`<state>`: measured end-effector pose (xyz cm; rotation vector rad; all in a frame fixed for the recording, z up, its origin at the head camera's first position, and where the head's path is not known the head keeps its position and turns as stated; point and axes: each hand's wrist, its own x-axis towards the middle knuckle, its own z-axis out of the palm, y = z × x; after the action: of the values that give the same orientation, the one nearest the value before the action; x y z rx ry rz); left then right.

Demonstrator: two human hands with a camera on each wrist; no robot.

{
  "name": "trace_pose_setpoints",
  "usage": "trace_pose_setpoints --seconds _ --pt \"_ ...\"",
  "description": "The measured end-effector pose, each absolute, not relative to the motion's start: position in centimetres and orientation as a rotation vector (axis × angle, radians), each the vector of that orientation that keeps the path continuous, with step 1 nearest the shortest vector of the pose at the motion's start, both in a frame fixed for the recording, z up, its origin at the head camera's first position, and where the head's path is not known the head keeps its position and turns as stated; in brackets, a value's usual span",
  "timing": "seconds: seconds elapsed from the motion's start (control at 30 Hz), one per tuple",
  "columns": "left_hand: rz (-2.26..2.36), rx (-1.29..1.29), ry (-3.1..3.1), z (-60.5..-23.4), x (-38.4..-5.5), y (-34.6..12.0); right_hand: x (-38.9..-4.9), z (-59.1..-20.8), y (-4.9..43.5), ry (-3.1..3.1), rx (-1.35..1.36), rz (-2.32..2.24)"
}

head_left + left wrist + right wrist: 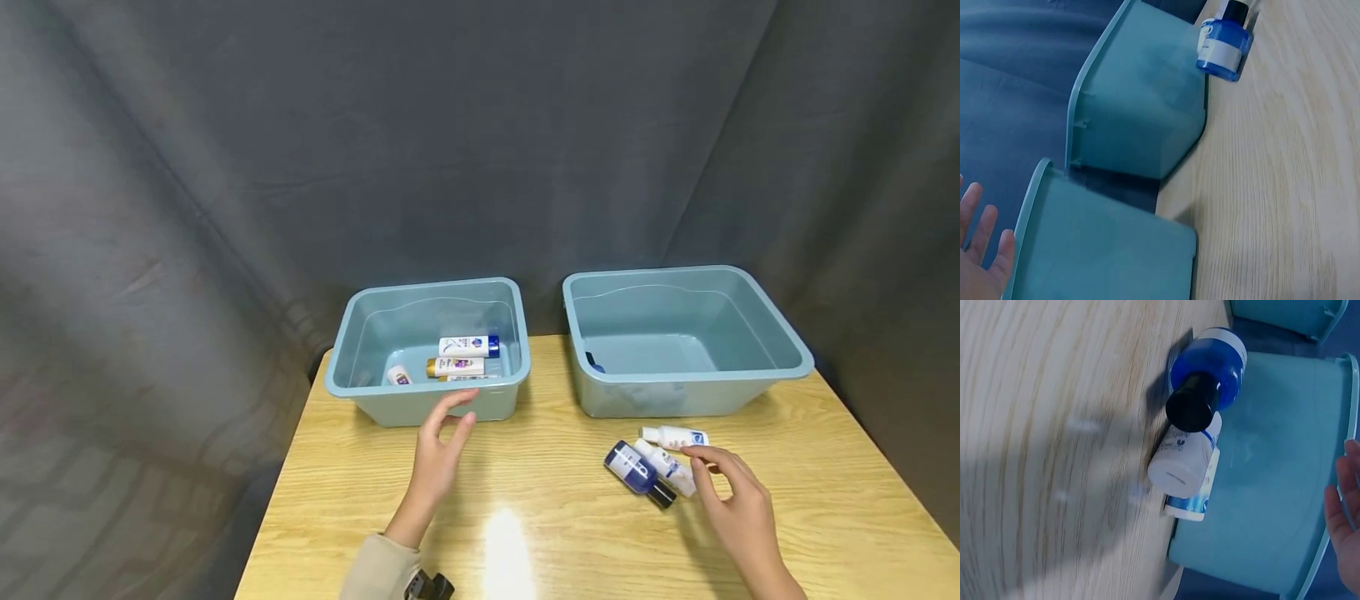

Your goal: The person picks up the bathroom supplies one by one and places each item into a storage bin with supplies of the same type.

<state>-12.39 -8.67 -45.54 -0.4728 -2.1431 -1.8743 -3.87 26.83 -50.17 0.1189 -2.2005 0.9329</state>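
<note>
My left hand point(437, 457) hovers by the front rim of the left blue-green bin point(420, 408), fingers loosely bent around nothing. Over the table's right part, my right hand point(738, 502) hangs close to a group of small bottles, with thumb and fingers apart and nothing held. A blue bottle with a black cap point(632, 468) lies there. Beside it are a white bottle point(671, 473) and another white bottle with a blue patch point(684, 438). In the right wrist view the fingers point(1335, 519) appear beyond the bottles, by the bin's rim.
Inside the left bin lie a white bottle with a blue cap point(465, 347), a gold-capped bottle point(459, 367) and a small white bottle point(399, 375). The right bin point(675, 398) holds a dark-capped item point(592, 362), partly hidden. A dark cloth point(480, 150) hangs behind.
</note>
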Motion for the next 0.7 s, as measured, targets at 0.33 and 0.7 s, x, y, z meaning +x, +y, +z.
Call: trace_pose_setpoints --seconds 0.33,0.7 --pt "-1.891 -0.56 -2.271 -44.4 -11.4 -5.8 -2.8 -50.2 27.7 -2.203 -0.005 0.964" --pt "-1.73 -0.612 -2.534 -47.4 -11.8 -3.2 -2.4 -50.5 28.1 -2.243 -0.137 0.982"
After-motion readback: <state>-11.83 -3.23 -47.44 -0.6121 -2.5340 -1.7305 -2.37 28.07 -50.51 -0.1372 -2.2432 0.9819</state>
